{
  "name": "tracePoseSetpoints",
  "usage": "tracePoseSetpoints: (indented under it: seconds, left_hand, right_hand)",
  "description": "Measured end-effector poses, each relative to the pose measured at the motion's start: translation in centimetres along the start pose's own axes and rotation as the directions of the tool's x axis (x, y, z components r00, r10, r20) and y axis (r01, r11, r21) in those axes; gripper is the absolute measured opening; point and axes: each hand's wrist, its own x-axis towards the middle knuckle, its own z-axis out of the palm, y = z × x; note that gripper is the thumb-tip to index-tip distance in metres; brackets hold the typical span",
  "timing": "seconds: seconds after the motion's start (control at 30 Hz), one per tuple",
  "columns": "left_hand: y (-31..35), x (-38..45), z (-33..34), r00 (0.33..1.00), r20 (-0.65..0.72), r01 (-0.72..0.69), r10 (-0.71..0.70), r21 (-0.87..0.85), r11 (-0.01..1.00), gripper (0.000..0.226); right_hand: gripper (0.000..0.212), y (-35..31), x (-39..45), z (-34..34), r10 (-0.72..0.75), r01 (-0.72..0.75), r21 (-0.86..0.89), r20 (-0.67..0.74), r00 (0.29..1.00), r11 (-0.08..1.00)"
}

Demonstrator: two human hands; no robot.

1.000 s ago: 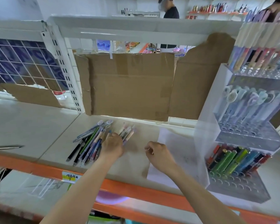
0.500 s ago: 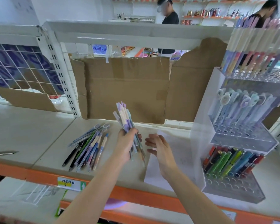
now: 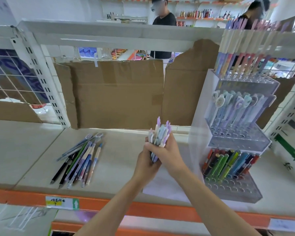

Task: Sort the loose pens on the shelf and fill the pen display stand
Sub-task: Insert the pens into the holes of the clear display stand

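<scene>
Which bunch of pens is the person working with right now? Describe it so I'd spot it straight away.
Start at the clear tiered pen display stand on the right of the shelf, then look just left of it. There the left hand and right hand together grip a bundle of pastel pens, held upright above the shelf. Unlike the loose pens lying flat further left, it is off the surface.

You stood at a white metal shelf with an orange front edge. Brown cardboard leaned at its back, beside a wire grid panel. Behind, white walls carried more stocked shelves, and two people stood there.
</scene>
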Motion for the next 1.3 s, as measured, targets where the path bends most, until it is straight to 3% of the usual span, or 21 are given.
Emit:
tracePoseSetpoints:
  seconds: [0.17,0.27,0.33,0.47,0.53,0.6,0.63,0.7,0.77,0.87,1.17,1.3]
  left_hand:
    - [-2.7,-1.9,0.1,0.985,-0.022,0.171,-0.17,0.094,0.981,0.037]
    - [-2.8,-2.1,-0.1,0.983,0.02,0.177,-0.181,0.13,0.976,0.015]
    - [-2.1,-2.0,-0.2,0.982,0.061,0.167,-0.177,0.133,0.977,0.026]
    - [0.6,-0.8,-1.5,0.928,0.322,0.245,-0.188,-0.147,0.958,0.015]
    - [2.3,0.1,-2.3,0.85,0.504,0.337,-0.151,-0.303,0.891,0.011]
    - [3.8,0.7,-2.3,0.787,0.603,0.453,-0.131,-0.42,0.787,0.02]
    - [4.4,0.9,-2.0,0.773,0.62,0.487,-0.136,-0.443,0.753,0.026]
    - [5.5,1.2,-0.9,0.789,0.6,0.485,-0.135,-0.472,0.736,0.03]
    - [6.4,1.6,0.2,0.835,0.539,0.432,-0.11,-0.518,0.738,0.019]
    - [7.5,2.3,1.4,0.891,0.45,0.344,-0.06,-0.584,0.735,0.016]
    - [11.2,4.8,4.4,0.945,0.321,0.137,0.059,-0.555,0.82,0.025]
    - [14.1,7.8,4.3,0.966,0.256,0.124,0.025,-0.55,0.826,0.03]
  right_hand:
    - [0.045,1.1,-0.9,0.2,0.002,-0.003,0.019,0.028,1.0,1.0]
    - [0.042,2.0,-1.2,0.6,0.057,-0.058,0.016,0.019,0.998,0.998]
    - [0.035,1.8,-1.0,0.5,0.092,-0.092,-0.039,-0.006,0.996,0.995]
    - [0.032,-1.1,0.1,-0.9,0.108,-0.108,0.016,0.027,0.994,0.994]
    - [0.026,-3.3,0.4,-2.2,0.115,-0.126,0.106,0.108,0.988,0.986]
    - [0.015,-5.4,0.4,-3.4,0.1,-0.113,0.066,0.164,0.981,0.991]
    - [0.021,-6.4,0.5,-3.9,0.093,-0.096,0.011,0.152,0.984,0.995]
    - [0.027,-7.7,0.8,-5.1,0.079,-0.067,-0.179,0.059,0.995,0.982]
    - [0.031,-8.5,0.6,-6.4,0.073,-0.061,-0.388,0.017,0.997,0.92]
    - [0.04,-9.1,-0.6,-8.3,0.1,-0.079,-0.526,0.011,0.995,0.847]
    - [0.025,-12.9,-1.8,-10.7,-0.199,0.055,-0.602,-0.176,0.964,0.797]
    - [0.017,-17.5,0.3,-12.7,-0.273,0.157,-0.408,-0.245,0.93,0.899]
